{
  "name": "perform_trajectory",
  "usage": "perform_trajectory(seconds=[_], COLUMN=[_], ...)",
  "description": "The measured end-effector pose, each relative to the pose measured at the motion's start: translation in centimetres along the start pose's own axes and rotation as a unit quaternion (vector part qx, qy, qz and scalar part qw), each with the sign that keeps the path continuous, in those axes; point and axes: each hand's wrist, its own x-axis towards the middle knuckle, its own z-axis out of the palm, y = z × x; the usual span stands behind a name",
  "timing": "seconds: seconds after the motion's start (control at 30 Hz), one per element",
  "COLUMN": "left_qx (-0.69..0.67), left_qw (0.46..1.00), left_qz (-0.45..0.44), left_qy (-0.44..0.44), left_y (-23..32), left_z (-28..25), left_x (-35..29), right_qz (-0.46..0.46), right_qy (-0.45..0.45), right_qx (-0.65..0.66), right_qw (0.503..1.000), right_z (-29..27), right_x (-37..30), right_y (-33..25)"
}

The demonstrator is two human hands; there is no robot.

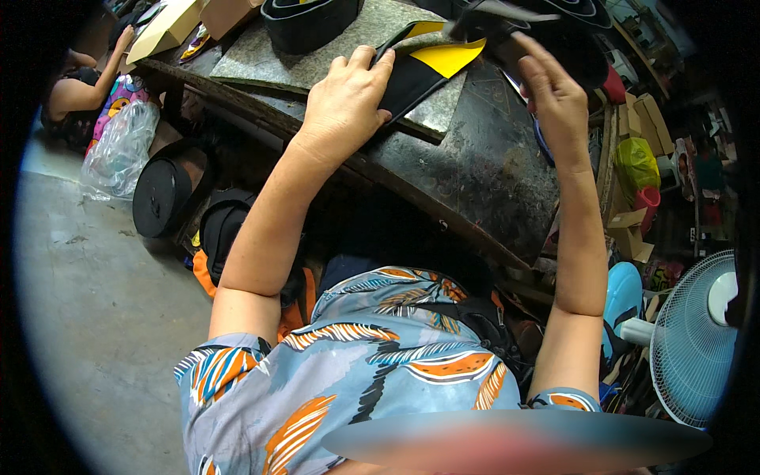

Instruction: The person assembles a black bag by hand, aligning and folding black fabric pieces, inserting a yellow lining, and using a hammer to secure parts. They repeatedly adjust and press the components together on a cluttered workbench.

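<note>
My left hand [344, 99] presses down on a folded piece of black sheet material [408, 89], fingers bent over its left edge. Part of this piece is turned over and shows a bright yellow face [450, 57]. Beneath it lies a grey speckled stone slab [277, 67] on the dark worktable. To the right, my right hand [554, 95] is raised with curled fingers, at a dark, motion-smeared tool [495, 28] above the yellow face. Blur hides the tool's kind and how the fingers grip it.
A black rolled strip [309, 24] stands on the slab. The worktable [491, 166] has a worn front edge. At right are a white fan [689, 340], cardboard boxes [645, 123] and a yellow bag [638, 168]. Another person's arm [87, 91] shows at far left, near a clear plastic bag [123, 150].
</note>
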Motion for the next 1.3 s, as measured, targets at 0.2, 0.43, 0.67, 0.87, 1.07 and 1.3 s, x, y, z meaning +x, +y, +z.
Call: perform_trajectory(seconds=[0.2, 0.43, 0.67, 0.87, 1.07, 1.3], left_qx=[-0.011, -0.016, -0.027, -0.029, -0.027, -0.007], left_qw=[1.000, 1.000, 0.999, 0.998, 0.999, 0.999], left_qz=[-0.008, -0.022, -0.038, -0.048, -0.041, -0.028], left_qy=[-0.006, 0.009, 0.009, 0.017, -0.005, -0.018], left_y=[-0.1, 0.0, 0.1, 0.3, 0.3, 0.4], left_z=[0.0, 0.2, 0.2, 0.3, 0.2, 0.2], left_x=[0.1, -0.1, 0.0, -0.1, 0.1, 0.0], right_qz=[0.033, 0.017, -0.047, -0.020, -0.069, 0.023], right_qy=[-0.064, 0.032, -0.075, 0.030, -0.080, -0.020], right_qx=[-0.154, 0.005, -0.255, -0.044, -0.260, -0.009], right_qw=[0.985, 0.999, 0.963, 0.998, 0.960, 0.999], right_z=[4.0, 1.8, 4.5, 5.8, 4.2, 2.4], right_x=[-0.8, -0.3, 0.2, 1.5, 1.6, -0.8], right_y=[0.0, -0.6, -0.7, -0.6, -1.1, -0.6])
